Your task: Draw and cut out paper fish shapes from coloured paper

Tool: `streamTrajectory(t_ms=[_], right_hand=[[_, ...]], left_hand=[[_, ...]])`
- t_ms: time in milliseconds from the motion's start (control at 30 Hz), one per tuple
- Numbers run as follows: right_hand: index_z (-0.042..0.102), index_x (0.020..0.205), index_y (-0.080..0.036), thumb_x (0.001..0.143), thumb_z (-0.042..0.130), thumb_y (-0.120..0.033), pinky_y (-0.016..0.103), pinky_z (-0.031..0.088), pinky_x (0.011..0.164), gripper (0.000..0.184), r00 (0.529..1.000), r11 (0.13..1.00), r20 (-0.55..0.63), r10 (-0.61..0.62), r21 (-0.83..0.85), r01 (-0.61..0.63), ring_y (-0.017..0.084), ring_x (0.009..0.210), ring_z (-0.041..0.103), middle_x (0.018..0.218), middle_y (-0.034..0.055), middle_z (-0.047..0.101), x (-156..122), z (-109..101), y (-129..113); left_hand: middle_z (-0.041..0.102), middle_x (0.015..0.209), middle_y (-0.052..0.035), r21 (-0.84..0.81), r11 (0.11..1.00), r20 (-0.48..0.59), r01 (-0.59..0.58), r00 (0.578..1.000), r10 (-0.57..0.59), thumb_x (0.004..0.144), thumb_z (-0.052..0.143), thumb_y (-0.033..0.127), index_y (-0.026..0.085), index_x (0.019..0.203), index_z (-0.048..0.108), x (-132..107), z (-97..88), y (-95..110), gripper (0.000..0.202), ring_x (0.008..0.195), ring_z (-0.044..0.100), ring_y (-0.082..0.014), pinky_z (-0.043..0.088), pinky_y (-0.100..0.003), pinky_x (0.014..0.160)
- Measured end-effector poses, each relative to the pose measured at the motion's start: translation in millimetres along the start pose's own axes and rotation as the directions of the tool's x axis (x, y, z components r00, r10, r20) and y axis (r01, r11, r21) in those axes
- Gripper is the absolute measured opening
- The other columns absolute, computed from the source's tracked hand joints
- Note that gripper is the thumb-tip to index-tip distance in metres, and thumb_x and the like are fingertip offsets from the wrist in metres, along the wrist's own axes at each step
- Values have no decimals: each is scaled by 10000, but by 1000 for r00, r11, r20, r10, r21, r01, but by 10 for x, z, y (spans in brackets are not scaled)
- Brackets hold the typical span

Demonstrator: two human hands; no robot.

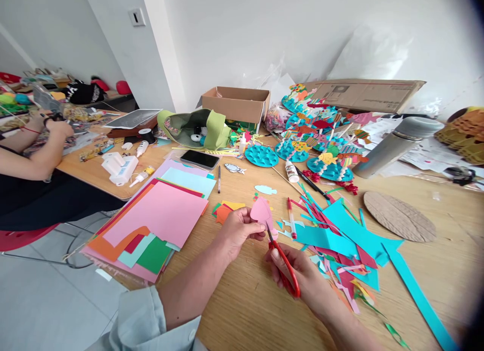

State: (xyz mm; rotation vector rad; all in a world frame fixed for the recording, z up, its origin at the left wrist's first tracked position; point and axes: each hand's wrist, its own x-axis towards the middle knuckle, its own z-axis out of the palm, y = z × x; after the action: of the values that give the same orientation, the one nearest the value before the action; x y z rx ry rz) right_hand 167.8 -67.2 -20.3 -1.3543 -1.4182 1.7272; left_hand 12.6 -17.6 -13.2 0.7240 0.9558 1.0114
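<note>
Between the thumb and fingers of my left hand (242, 230) is a piece of pink paper (260, 210), its upper part rounded to a point. My right hand (289, 265) grips the red handles of a pair of scissors (286, 270). The blades reach up to the paper beside my left fingertips; how far they are apart is hard to see. Just beyond the paper lies a pale blue fish-shaped cutout (265, 189). Orange, green and yellow paper pieces (225, 212) sit left of my left hand, and a red-capped pen (291, 219) lies to the right.
A stack of coloured paper (162, 210) lies at left, near a phone (199, 159). Turquoise scraps (340, 235) cover the right side, by a cardboard oval (400, 216). Behind stand fish decorations (328, 159), a steel flask (395, 147) and a box (236, 101). Another person's arms (38, 149) are at far left.
</note>
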Motion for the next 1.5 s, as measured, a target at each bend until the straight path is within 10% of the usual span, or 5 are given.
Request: streamTrajectory(t_ms=[1500], right_hand=[[459, 683, -200, 736, 587, -690, 203, 288, 413, 510, 999, 1000, 24, 28, -6, -28, 84, 435, 426, 518, -35, 534, -31, -1, -67]], left_hand=[[653, 654, -11, 101, 993, 13, -53, 999, 51, 569, 689, 167, 132, 749, 586, -7, -17, 28, 209, 563, 580, -103, 473, -228, 565]])
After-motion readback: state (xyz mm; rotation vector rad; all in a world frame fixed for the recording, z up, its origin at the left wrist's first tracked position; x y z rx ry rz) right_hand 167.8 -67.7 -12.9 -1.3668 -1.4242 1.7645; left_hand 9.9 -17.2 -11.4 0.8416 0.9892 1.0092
